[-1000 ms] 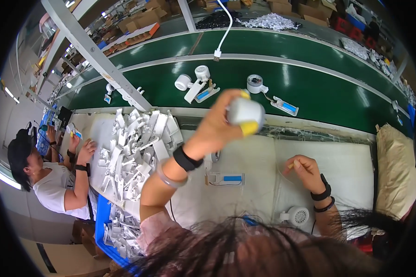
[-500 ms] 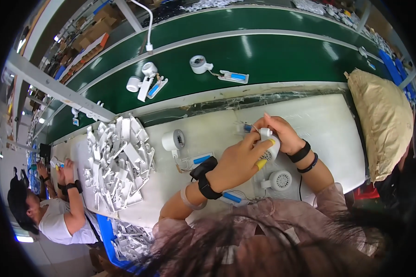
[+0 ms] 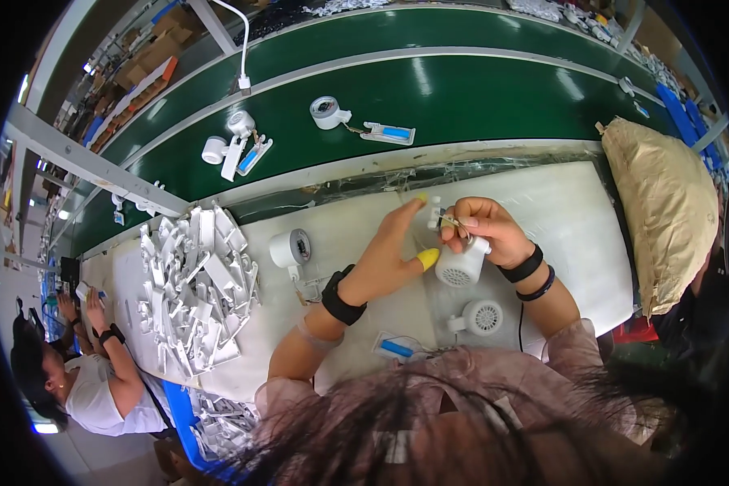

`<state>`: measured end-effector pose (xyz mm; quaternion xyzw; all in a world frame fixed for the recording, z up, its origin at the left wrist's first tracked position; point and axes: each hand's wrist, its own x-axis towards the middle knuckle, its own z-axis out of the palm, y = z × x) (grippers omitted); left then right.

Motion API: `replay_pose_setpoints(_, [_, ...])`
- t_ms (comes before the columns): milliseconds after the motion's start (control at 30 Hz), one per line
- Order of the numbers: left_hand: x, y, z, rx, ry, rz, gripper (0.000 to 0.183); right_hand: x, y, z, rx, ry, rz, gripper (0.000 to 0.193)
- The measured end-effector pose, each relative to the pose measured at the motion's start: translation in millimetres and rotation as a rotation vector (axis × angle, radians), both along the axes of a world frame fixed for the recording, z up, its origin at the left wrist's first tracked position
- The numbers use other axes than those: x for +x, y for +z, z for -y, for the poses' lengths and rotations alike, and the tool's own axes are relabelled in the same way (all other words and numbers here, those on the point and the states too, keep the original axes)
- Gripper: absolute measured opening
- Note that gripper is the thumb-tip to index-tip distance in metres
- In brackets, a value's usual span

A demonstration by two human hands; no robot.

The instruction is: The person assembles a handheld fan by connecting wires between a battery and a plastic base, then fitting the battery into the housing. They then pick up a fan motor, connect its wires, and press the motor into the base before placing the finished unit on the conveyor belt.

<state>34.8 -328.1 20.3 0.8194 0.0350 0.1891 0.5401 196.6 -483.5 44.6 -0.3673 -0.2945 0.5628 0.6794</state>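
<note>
Both hands, left hand [image 3: 393, 251] and right hand [image 3: 486, 231], clamp one fan [image 3: 460, 266]; two more fans [image 3: 479, 317] lie on the table [image 3: 575, 235].

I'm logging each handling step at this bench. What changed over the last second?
The left hand came down from holding the white round part high over the belt to the bench, where the right hand joined it on that part. The pile of white plastic pieces and second round part stayed put.
</note>
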Motion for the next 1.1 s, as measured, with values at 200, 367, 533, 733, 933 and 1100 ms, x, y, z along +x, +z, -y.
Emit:
replay_pose_setpoints(200, [3.8, -11.7, 2.8, -0.152, -0.181, -0.077, 0.069, 2.5, -0.6, 2.1, -0.020, 0.063, 0.010, 0.023])
replay_pose_setpoints(367, [5.3, 1.0, 10.5, -0.233, -0.158, -0.064, 0.064, 6.5, -7.1, 1.3, 0.101, 0.086, -0.048, 0.016])
replay_pose_setpoints(533, [5.9, -0.8, 11.1, -0.200, -0.208, -0.023, 0.063, 5.3, -0.4, 5.5, 0.057, 0.114, -0.034, 0.020])
replay_pose_setpoints(733, [-0.8, 2.7, 15.2, -0.309, -0.200, -0.057, 0.052, 9.3, 1.1, 5.5, 0.047, 0.163, 0.026, 0.022])
replay_pose_setpoints(933, [-6.8, 14.1, 5.0, -0.656, -0.107, -0.153, 0.035, 13.7, 1.7, 5.2, -0.115, 0.147, 0.835, 0.024])
replay_pose_setpoints(1100, [-6.7, 19.2, 8.1, -0.561, -0.046, -0.141, 0.030, 1.6, -0.1, -0.8, -0.167, -0.092, 0.766, 0.016])
